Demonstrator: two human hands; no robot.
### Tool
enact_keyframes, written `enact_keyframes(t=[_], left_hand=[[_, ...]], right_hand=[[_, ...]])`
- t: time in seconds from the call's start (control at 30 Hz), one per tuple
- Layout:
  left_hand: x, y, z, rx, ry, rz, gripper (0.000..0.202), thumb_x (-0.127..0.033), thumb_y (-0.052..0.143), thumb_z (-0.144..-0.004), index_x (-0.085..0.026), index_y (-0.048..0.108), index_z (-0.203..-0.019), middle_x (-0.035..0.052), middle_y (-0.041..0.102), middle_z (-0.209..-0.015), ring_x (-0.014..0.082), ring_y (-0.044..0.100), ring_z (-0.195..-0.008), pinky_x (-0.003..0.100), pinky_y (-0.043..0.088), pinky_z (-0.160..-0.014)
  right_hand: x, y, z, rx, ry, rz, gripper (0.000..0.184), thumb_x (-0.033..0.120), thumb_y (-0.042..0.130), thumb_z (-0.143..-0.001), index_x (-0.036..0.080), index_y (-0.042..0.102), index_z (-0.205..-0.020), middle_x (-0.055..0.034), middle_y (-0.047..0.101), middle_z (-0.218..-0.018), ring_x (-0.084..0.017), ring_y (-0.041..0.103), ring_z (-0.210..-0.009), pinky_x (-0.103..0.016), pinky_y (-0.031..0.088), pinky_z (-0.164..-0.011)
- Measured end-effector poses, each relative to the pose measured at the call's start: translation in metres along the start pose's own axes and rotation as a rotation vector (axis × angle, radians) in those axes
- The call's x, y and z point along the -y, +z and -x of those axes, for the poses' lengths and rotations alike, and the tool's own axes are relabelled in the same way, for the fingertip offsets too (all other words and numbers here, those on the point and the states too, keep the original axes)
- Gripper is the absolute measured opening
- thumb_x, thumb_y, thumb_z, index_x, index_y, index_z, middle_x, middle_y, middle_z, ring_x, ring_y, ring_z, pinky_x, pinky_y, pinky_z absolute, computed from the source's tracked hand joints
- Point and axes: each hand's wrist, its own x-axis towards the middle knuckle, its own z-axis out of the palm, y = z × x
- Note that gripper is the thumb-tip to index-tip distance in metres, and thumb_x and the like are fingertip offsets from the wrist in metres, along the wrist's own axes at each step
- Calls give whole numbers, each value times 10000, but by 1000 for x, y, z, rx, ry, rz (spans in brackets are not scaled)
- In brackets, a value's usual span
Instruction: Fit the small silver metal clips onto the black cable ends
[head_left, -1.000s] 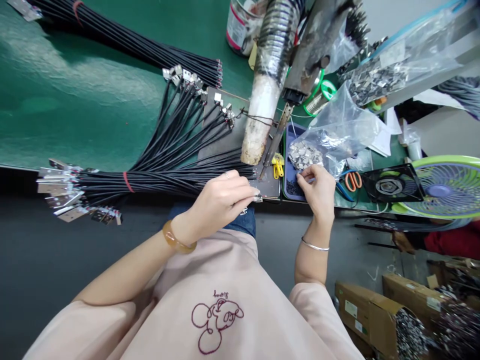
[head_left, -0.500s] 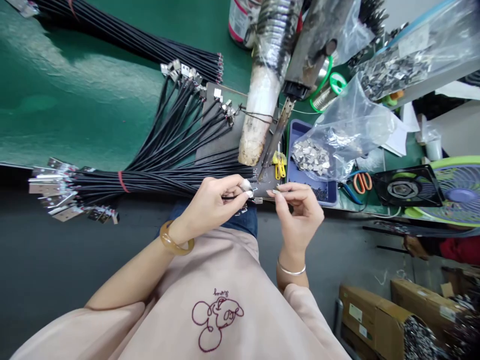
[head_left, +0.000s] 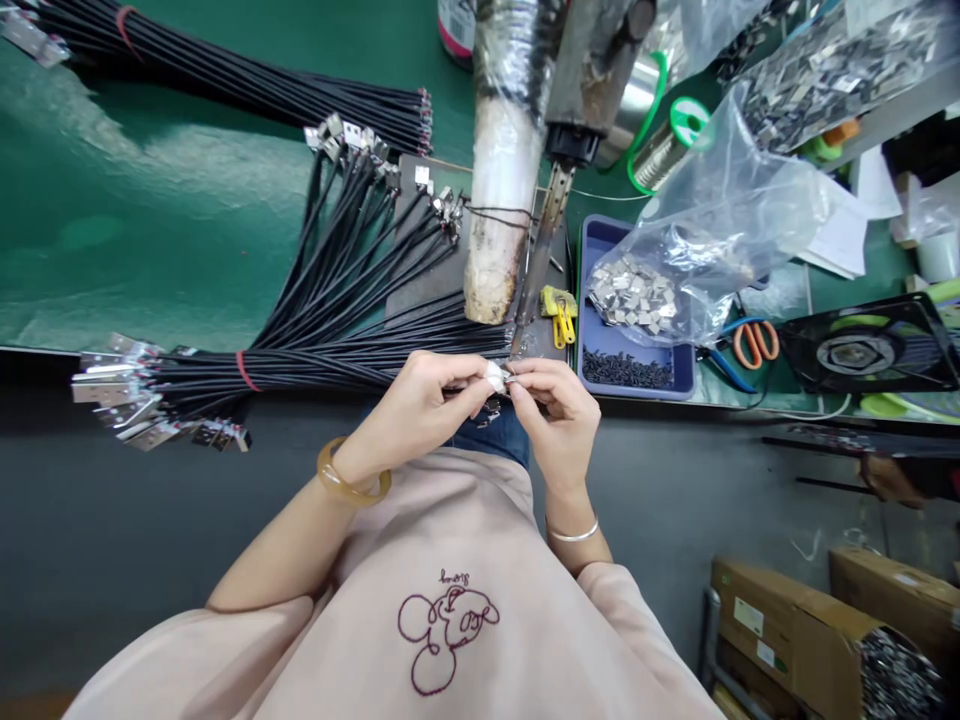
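Observation:
My left hand [head_left: 424, 405] pinches the end of a black cable [head_left: 360, 365] from a bundle tied with a red band [head_left: 241, 370]. My right hand [head_left: 559, 415] pinches a small metal terminal [head_left: 508, 377] against that cable end. Both hands meet at the bench's front edge, just below the tip of a soldering iron [head_left: 541, 255]. A clear bag of metal terminals [head_left: 634, 295] lies over a blue tray [head_left: 600, 240] to the right. Finished cables fan out with metal tabs [head_left: 112, 385] at their left ends.
A second cable bundle [head_left: 225, 75] lies at the back on the green mat [head_left: 150, 200]. Yellow snips [head_left: 556, 310], orange scissors [head_left: 754, 340], a solder spool [head_left: 667, 145] and a small black fan [head_left: 855, 350] sit right. Cardboard boxes [head_left: 787, 620] stand on the floor.
My right hand left the terminal bag with a terminal and came left to meet my left hand, which raised one cable end. The view shifted slightly.

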Motion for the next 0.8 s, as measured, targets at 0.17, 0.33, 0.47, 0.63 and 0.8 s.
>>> enact_keyframes(t=[0.17,0.33,0.47,0.63,0.8], left_hand=[[0,-1,0,27,-14,28,321,-215,554,-927,-145,561,-614,-16,551,-548,74,454,-504,210,344,-501],[1,-3,0,42,-29,106,231,-212,618,-875,-121,662,-667,-21,536,-521,67,415,-481,198,324,-459],[1,-1,1,10,-46,165,113,-177,667,-797,-114,725,-723,2,614,-599,63,439,-502,182,349,-465],[0,4,3,-66,-124,251,112,-162,640,-796,-124,667,-695,-34,506,-539,57,410,-501,181,357,-491],[1,6,3,-79,-112,209,145,-169,617,-823,-131,618,-683,-61,370,-538,54,303,-519,202,278,-495]], right_hand=[[0,-3,1,-13,-165,126,127,162,648,-902,258,721,-938,-27,755,-1011,-162,709,-950,-333,616,-828],[-4,-4,0,70,-22,-36,56,235,668,-900,244,723,-902,-37,742,-1021,-163,716,-935,-304,624,-770],[-7,-4,-2,96,113,-173,83,292,684,-894,215,704,-871,-50,725,-1036,-155,736,-887,-292,639,-777],[-2,-5,5,-93,-10,-30,100,270,567,-969,246,662,-982,-60,727,-1059,-190,740,-990,-380,655,-867],[6,-3,11,-151,-180,13,119,189,588,-945,275,642,-1007,-38,747,-1061,-195,744,-969,-419,647,-857]])
